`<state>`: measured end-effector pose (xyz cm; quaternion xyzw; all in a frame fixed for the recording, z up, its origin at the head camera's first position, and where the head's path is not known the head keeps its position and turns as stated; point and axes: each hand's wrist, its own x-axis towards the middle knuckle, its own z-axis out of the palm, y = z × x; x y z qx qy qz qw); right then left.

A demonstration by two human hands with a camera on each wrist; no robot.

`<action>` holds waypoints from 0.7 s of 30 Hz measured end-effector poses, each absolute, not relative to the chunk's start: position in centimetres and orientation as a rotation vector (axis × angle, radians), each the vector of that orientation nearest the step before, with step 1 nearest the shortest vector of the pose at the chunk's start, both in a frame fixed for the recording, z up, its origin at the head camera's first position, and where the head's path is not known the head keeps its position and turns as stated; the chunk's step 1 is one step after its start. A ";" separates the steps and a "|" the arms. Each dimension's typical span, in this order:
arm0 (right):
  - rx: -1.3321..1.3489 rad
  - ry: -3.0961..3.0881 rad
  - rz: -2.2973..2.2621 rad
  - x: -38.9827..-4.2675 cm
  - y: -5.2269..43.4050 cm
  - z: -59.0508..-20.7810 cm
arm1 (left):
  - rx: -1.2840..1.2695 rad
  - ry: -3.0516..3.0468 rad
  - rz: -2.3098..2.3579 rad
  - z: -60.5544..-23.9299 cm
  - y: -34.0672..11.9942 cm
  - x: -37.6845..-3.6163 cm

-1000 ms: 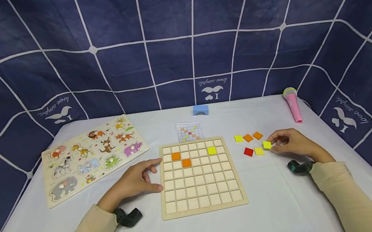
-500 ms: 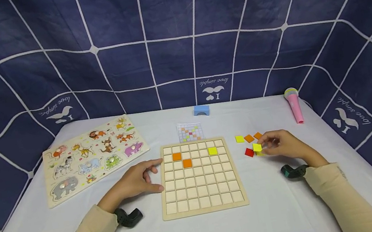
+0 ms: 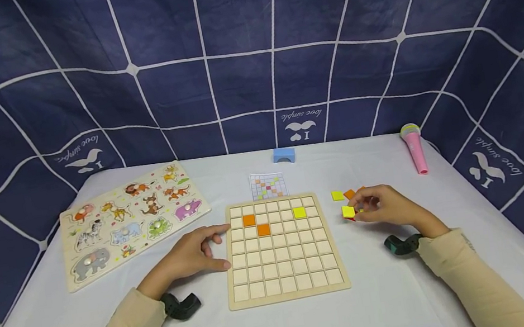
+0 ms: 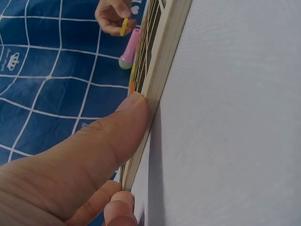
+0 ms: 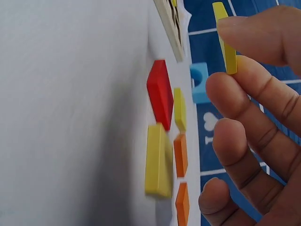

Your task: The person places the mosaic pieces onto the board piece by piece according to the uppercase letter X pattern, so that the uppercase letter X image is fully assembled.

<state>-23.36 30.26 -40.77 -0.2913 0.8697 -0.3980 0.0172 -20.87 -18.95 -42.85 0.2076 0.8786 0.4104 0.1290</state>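
Observation:
My right hand (image 3: 386,206) pinches a yellow square tile (image 3: 348,211) between thumb and fingers, raised above the loose tiles. In the right wrist view, the held tile (image 5: 225,40) is seen edge-on, while a red tile (image 5: 160,94), another yellow tile (image 5: 158,160) and two orange tiles lie below. The head view has that red tile mostly covered. My left hand (image 3: 187,258) touches the left edge of a wooden grid board (image 3: 289,296), its thumb (image 4: 127,122) against the side. Two orange tiles (image 3: 248,220) and one yellow tile (image 3: 299,212) sit in the board's cells.
Behind the board lies a pattern card (image 3: 268,185) with coloured squares, and beyond it a blue arched block (image 3: 283,156). An animal peg puzzle (image 3: 133,222) lies at the left. A pink toy microphone (image 3: 415,151) is at the far right, before the blue curtain.
My right hand has moved left with the yellow tile, passing over the loose tiles until it is above the red one. The left hand stays at the board's edge.

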 end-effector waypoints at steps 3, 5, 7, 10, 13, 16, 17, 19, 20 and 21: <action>-0.902 2.701 -1.219 -23.6 29.6 -40.7 | 0.603 2.553 1.192 -42.9 -19.0 -20.9; -0.901 2.700 -1.202 -23.7 29.2 -40.7 | 0.602 2.551 1.191 -42.9 -19.0 -20.9; -0.899 2.693 -1.192 -23.9 28.8 -40.6 | 0.601 2.551 1.191 -42.9 -19.0 -20.9; -0.895 2.678 -1.184 -24.2 28.1 -40.5 | 0.604 2.551 1.190 -42.9 -19.0 -20.9; -0.890 2.661 -1.184 -24.4 27.5 -40.5 | 0.617 2.555 1.184 -42.9 -19.0 -20.9; -0.909 2.650 -1.185 -24.7 26.8 -40.5 | 0.630 2.562 1.177 -42.9 -19.0 -20.9; -0.909 2.642 -1.186 -24.8 26.6 -40.5 | 0.632 2.563 1.177 -42.9 -19.1 -20.9; -0.919 2.630 -1.190 -25.0 26.2 -40.5 | 0.634 2.565 1.177 -42.9 -19.1 -20.9; -0.923 2.627 -1.186 -25.1 26.0 -40.5 | 0.635 2.567 1.178 -43.0 -19.1 -20.9; -0.927 2.623 -1.184 -25.2 25.8 -40.5 | 0.635 2.567 1.179 -43.0 -19.1 -20.9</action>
